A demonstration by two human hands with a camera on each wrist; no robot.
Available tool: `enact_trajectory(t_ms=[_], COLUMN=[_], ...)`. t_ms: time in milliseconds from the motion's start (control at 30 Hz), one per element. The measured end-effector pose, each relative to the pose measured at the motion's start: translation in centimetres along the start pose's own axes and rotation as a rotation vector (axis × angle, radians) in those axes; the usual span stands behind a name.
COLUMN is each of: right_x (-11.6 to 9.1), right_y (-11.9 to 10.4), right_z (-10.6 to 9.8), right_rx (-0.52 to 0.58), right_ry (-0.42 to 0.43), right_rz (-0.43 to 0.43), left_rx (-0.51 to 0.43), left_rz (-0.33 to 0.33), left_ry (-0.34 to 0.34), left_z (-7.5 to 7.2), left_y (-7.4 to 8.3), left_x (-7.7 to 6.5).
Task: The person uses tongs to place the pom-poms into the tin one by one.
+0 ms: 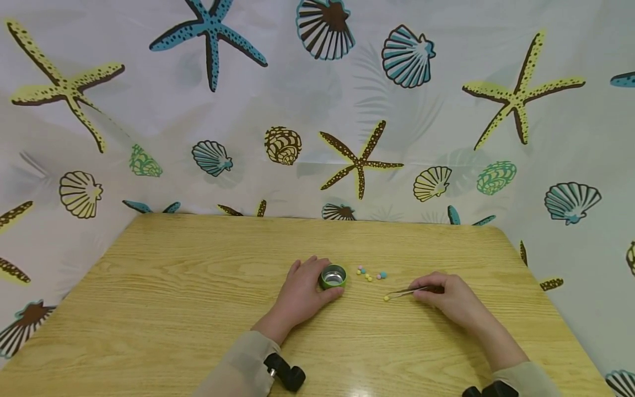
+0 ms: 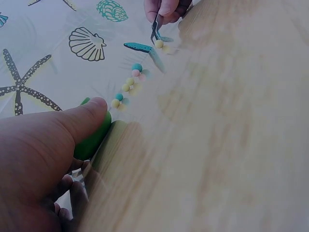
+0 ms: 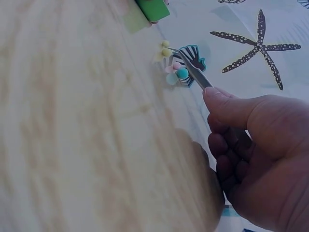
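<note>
Tweezers point(image 1: 409, 290) sit pinched in the right grip point(image 1: 452, 300), a yellow bead point(image 1: 386, 298) at their tips. Beyond the tips lie pink, blue and yellow beads point(image 1: 383, 275) on the bench point(image 1: 198, 286); past them, the left grip point(image 1: 301, 295) curls round an open green tin point(image 2: 95, 137).

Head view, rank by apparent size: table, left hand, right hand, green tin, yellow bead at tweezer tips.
1. Table
2. Left hand, right hand: too alike to rank
3. Green tin
4. Yellow bead
</note>
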State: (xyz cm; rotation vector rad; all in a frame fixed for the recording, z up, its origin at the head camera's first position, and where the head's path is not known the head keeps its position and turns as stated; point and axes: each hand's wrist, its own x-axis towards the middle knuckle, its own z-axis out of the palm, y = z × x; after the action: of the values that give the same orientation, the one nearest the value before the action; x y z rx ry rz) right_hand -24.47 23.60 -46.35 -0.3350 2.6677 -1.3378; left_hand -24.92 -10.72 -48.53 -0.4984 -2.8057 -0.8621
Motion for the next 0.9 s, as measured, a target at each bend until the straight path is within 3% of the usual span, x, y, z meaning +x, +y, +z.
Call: enact_trajectory(t_ms=[400, 900], right_x=[0.03, 0.14], right_y=[0.27, -0.35], right_z=[0.08, 0.11], right_rx=[-0.006, -0.027], right_ry=[-0.007, 0.046], right_rz=[0.006, 0.006], left_rx=[0.007, 0.0], left_rz=[-0.01, -0.014], left_ry=[0.005, 0.0], left_z=[0.03, -0.02], left_y=[0.01, 0.15], left_x=[-0.01, -0.03])
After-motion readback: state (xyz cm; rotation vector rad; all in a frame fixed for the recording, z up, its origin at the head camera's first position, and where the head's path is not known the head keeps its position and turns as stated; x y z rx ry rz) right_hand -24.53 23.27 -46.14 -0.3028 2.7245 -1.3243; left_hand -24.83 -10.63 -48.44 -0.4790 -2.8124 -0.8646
